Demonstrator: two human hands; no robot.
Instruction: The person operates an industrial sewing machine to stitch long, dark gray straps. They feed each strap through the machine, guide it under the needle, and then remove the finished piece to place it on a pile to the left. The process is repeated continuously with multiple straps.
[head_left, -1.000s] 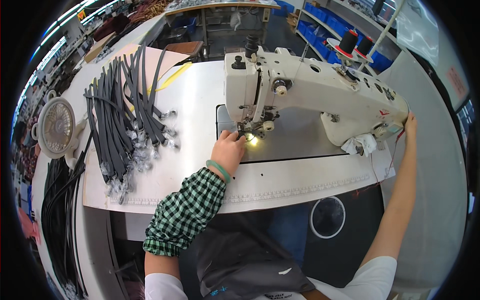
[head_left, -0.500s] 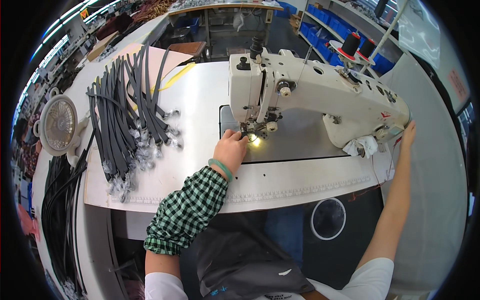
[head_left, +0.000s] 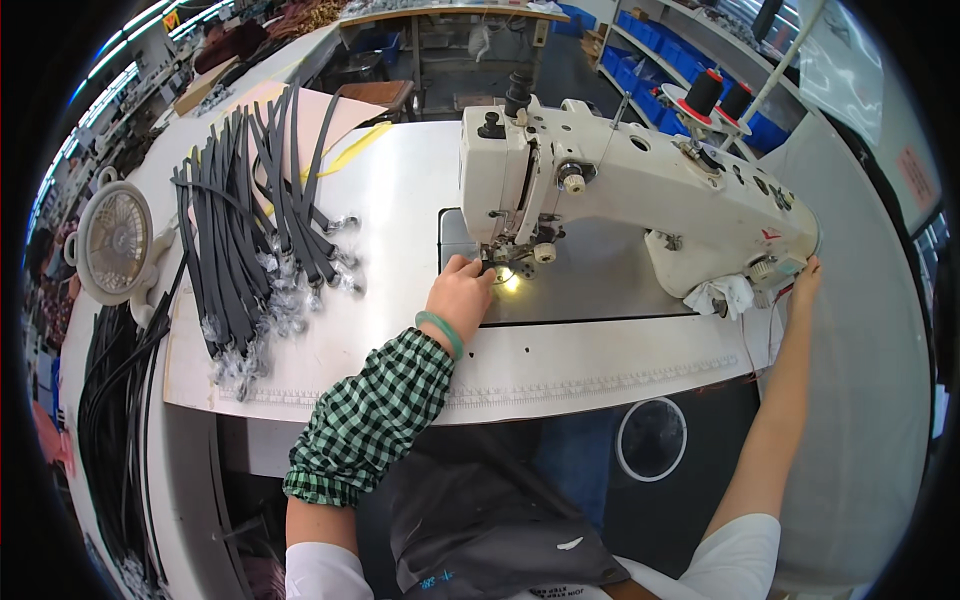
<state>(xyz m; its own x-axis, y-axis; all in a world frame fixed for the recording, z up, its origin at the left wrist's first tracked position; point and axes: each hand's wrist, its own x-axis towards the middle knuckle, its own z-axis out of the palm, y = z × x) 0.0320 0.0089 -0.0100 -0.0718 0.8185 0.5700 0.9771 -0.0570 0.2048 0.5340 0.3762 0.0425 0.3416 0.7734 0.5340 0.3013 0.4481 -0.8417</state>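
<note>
A small dark piece (head_left: 488, 266) is seen at the very tips of the left hand (head_left: 462, 295), just beside the needle area of the sewing machine (head_left: 690, 195); most of it is hidden by the fingers and the presser parts. The left thumb and fingers are drawn close together there, but whether the piece is pinched or only pressed down cannot be told. The right hand (head_left: 806, 277) is placed at the machine's far right end, its fingertips partly hidden — how firmly anything is gripped there cannot be told. The left wrist is passed over the front of the white tabletop (head_left: 390, 300), whose near edge is bordered by a ruler strip (head_left: 600, 385). Room on the left is given by a stretch of tabletop, bounded by a bundle of dark straps (head_left: 222, 270); on the right, the right forearm is closely flanked by a grey panel (head_left: 860, 400). The machine's long axis is laid from the needle head at left toward the right, sloping downward in the view; the dark piece's own direction cannot be made out — too little of it is exposed.
</note>
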